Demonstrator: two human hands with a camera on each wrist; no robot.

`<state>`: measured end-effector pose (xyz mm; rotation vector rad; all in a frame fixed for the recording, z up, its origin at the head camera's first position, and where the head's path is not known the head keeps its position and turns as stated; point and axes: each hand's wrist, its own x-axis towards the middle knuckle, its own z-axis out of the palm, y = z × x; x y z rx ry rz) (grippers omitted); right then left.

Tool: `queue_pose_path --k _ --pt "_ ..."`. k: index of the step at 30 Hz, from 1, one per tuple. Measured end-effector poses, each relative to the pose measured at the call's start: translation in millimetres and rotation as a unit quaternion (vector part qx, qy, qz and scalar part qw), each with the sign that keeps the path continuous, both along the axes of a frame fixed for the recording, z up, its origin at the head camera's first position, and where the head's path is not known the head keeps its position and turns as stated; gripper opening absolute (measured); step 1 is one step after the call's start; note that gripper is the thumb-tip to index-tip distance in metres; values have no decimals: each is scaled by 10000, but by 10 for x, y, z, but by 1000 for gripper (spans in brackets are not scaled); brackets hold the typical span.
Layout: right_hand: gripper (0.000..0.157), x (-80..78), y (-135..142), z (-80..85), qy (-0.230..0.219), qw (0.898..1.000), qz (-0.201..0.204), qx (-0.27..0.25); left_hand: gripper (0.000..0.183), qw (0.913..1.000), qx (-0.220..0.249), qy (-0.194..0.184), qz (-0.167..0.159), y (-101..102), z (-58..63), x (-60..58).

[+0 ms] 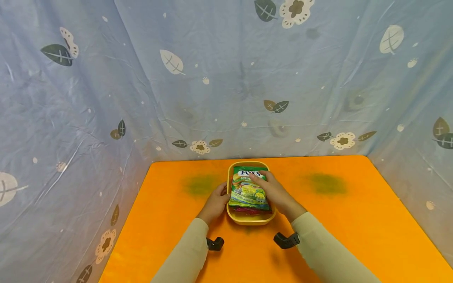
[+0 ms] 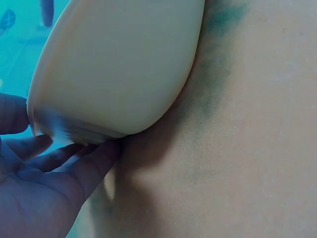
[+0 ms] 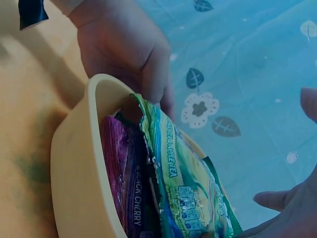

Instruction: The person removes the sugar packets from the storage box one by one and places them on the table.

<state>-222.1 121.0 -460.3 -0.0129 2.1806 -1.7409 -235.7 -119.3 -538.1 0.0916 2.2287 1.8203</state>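
green bag [image 1: 249, 192] touches spread right hand [image 1: 277, 192] while left hand [image 1: 215, 203] grips tub [image 1: 250, 221], purple bag [image 3: 117, 156] legible only from right wrist.

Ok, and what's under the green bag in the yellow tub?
A purple bag reading Black Cherry shows partly beneath the green bag; the rest of it, and anything deeper, is covered.

Flat orange tabletop [image 1: 357, 220]: rounded at both far corners, its back edge close to the sheeting.
Blurry green smudges on it: one left [image 1: 194, 184], one right [image 1: 325, 184].
Creased pale-blue sheeting [image 1: 219, 47]: hangs behind and along both sides.
Its print: cream-petalled, brown-centred flowers [image 1: 342, 140], dark green veined leaves [image 1: 265, 10], off-white leaves [image 1: 171, 61], small pale paw marks [image 1: 205, 80].
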Motion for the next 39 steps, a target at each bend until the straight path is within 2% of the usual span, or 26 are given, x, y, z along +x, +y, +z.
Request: queue_pose_path --k 8,15,21,25,32,39 --pt "94 -11 20 -32 16 9999 -115 -84 59 10000 23 -62 24 12 5 3" --pt "91 -24 45 -49 0 9996 -224 -152 58 10000 7 -15 8 8 8 12" --pt "80 -23 36 -80 212 9995 -15 -220 59 10000 -39 -33 14 13 -6 12" --pt "78 -29 28 -142 416 9991 95 -83 59 10000 -78 19 -2 17 -13 7" --pt "71 -45 37 -273 444 9989 -122 -100 60 10000 -65 -63 25 11 -21 8" --pt "60 -48 32 -309 533 9978 -327 221 60 10000 -14 -29 -29 1 -5 8"
